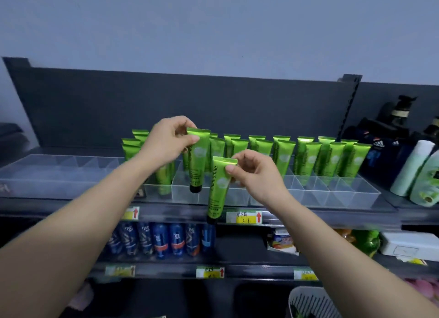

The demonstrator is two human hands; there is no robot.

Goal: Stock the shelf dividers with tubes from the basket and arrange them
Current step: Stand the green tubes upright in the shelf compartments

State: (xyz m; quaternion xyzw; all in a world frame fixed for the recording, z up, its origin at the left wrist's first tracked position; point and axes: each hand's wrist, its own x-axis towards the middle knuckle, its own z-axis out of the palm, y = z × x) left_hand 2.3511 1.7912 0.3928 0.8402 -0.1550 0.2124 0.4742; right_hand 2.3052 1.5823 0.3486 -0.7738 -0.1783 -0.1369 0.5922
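Tubes (197,159): glossy green, black-capped

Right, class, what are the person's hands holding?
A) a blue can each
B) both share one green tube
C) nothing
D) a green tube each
D: the left hand pinches one green tube by its crimped end, and the right hand pinches a second green tube, both with black caps down.

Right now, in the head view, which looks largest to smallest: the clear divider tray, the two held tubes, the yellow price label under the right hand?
1. Clear divider tray.
2. Right-hand tube and left-hand tube, unranked: the right one looks nearer.
3. Yellow price label.
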